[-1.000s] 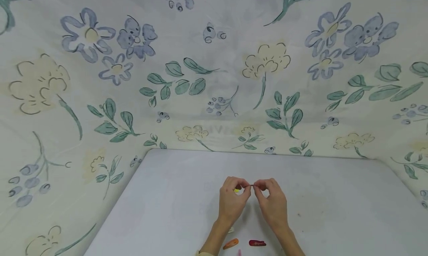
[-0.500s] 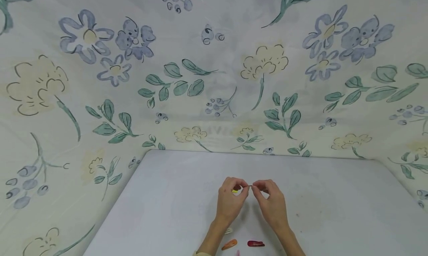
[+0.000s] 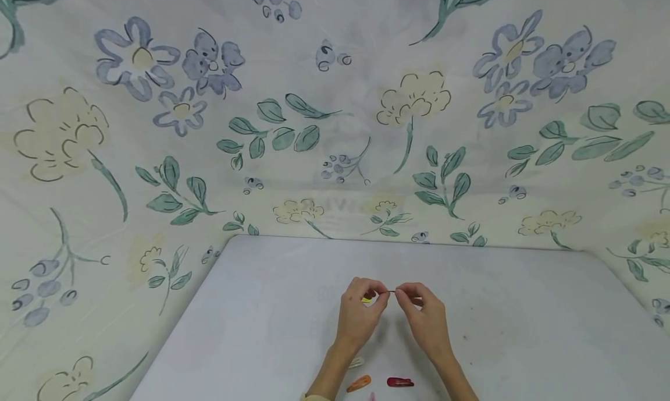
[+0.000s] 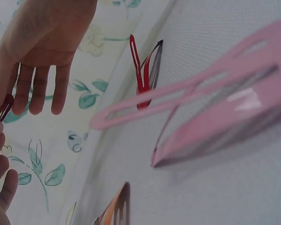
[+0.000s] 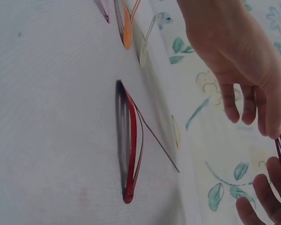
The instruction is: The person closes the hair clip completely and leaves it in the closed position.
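Raised over the table, both hands meet at a small dark red snap hair clip [image 3: 392, 291]. My left hand [image 3: 358, 316] pinches one end between thumb and index finger. The thumb and index finger of my right hand [image 3: 426, 319] pinch the other end. In the left wrist view the clip [image 4: 4, 108] shows slotted bars between the two sets of fingertips, which cover its ends. The right hand's other fingers [image 4: 40, 89] hang down, apart from the clip. A yellow hair clip [image 3: 367, 300] shows through the gap of the left hand's fingers.
On the white table [image 3: 262, 308] lie an orange clip [image 3: 359, 383], a red clip [image 3: 401, 382], a cream clip [image 3: 356, 362] beside the left forearm and a pink clip [image 4: 253, 93]. The red clip [image 5: 132, 140] and the pink one are bent open. A floral cloth [image 3: 335, 127] surrounds the table.
Both hands keep the same grip on the dark red clip and have barely moved. Slightly more of the cream clip shows beside the left forearm.
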`<state>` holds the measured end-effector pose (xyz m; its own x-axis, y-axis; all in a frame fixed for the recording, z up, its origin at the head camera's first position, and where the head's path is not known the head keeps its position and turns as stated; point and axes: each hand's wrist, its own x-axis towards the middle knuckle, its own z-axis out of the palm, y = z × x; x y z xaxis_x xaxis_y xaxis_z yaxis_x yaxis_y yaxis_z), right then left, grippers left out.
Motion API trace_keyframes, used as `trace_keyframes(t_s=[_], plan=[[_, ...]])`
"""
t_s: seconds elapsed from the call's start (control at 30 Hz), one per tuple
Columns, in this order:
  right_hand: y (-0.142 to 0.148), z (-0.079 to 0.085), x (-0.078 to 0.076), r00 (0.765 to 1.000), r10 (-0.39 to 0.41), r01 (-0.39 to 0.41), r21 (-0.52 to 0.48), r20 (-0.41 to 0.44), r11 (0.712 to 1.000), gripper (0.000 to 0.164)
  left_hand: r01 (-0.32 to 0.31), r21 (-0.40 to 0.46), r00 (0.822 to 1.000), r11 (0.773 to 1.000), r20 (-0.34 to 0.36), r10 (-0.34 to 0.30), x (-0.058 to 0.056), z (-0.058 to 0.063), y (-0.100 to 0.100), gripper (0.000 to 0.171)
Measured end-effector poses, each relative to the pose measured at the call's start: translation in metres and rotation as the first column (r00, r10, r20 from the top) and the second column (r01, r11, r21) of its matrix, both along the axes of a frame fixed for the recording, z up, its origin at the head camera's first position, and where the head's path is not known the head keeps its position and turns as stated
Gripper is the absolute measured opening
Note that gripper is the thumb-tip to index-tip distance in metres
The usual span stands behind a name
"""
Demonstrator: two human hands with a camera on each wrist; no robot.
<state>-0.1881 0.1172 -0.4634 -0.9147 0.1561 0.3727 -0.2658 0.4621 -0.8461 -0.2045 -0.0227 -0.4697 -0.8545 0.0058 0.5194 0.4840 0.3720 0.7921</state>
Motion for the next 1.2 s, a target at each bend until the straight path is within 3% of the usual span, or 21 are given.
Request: trace_keyframes(t_s=[0.27, 0.47, 0.73, 0.97, 1.2], plan=[[0.004, 0.003, 0.001, 0.988, 0.055, -0.041, -0.096, 0.142, 0.995, 0.018, 0.034, 0.017, 0.998, 0.999, 0.047, -0.034, -0.001, 0.002, -0.002, 0.006], [0.006, 0.002, -0.001, 0.991, 0.094, -0.086, -0.087, 0.092, 0.992, 0.013, 0.062, -0.006, 0.996, 0.998, 0.071, -0.061, 0.0, 0.006, -0.004, 0.006], [0.006, -0.004, -0.005, 0.996, 0.082, -0.08, 0.042, -0.04, 0.996, 0.019, 0.081, -0.091, 0.996, 0.993, 0.043, -0.077, -0.003, 0.005, -0.01, 0.012], [0.005, -0.001, -0.007, 0.998, 0.069, -0.068, 0.17, 0.001, 0.983, 0.024, 0.089, -0.197, 0.994, 0.976, 0.072, -0.077, -0.007, 0.006, -0.016, 0.01], [0.003, 0.004, -0.016, 0.996, 0.084, -0.07, 0.304, -0.032, 0.95, 0.018, 0.087, -0.301, 0.996, 0.95, 0.017, -0.086, -0.017, 0.016, -0.026, 0.007]])
